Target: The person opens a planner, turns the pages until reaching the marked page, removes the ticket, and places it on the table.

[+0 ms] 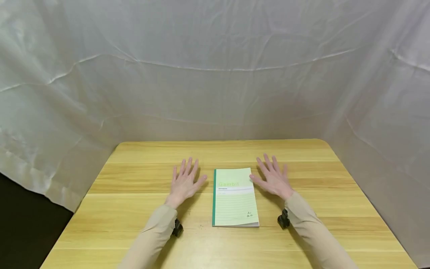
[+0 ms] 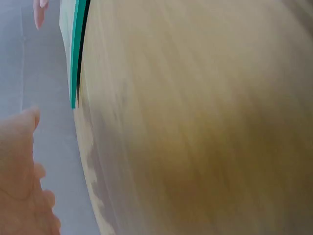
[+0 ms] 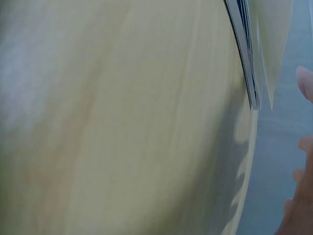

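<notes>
A pale green notebook [image 1: 235, 205] with a dark green spine lies closed on the wooden table, "Gambit" printed across its cover. Its lower right cover corner lifts slightly off the pages. To its left, my left hand [image 1: 184, 185] is spread palm down, fingers straight, thumb pointing toward the spine. On the other side my right hand [image 1: 273, 180] is spread too, its thumb tip overlapping the notebook's right edge in the head view. The left wrist view shows the green spine [image 2: 78, 49] beyond the thumb; the right wrist view shows the page edges [image 3: 244, 54]. Neither hand holds anything.
The wooden table [image 1: 134, 216] has rounded far corners. Wrinkled grey-white sheeting [image 1: 215, 93] surrounds it at the back and sides. A small black device [image 1: 177, 228] sits at the left wrist, and another black device [image 1: 283, 219] at the right.
</notes>
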A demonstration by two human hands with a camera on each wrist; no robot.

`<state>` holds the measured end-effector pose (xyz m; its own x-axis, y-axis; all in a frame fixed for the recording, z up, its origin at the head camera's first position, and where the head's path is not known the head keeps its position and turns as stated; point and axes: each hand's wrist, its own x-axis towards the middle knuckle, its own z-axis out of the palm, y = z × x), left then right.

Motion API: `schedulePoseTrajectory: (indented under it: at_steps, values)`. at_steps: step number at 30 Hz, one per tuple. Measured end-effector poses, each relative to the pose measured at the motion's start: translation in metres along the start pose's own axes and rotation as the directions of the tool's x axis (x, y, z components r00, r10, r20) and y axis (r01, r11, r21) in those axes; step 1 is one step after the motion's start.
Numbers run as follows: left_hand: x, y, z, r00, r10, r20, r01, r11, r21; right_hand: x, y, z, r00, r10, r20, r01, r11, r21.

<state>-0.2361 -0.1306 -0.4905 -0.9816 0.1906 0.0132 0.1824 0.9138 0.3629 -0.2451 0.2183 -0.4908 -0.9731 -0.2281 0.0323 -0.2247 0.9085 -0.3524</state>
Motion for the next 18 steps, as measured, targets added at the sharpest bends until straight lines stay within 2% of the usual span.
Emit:
schedulePoseTrajectory:
  at_steps: [5,10,15,18]
  values:
    - [0.005,0.011,0.003,0.991,0.096,0.089,-0.089,0.993,-0.077,0.005,-0.002,0.001,0.997,-0.071,0.039,0.069,0.997,0.047]
    - [0.011,0.018,0.006,0.961,0.201,0.188,-0.165,0.967,-0.195,0.011,-0.001,0.005,0.987,-0.136,0.082,0.121,0.980,0.159]
    - [0.016,0.023,0.010,0.937,0.258,0.236,-0.193,0.944,-0.268,0.015,0.000,0.010,0.980,-0.179,0.088,0.156,0.963,0.220]
    - [0.019,0.025,0.011,0.931,0.274,0.240,-0.197,0.933,-0.301,0.016,-0.002,0.010,0.977,-0.190,0.093,0.163,0.957,0.240]
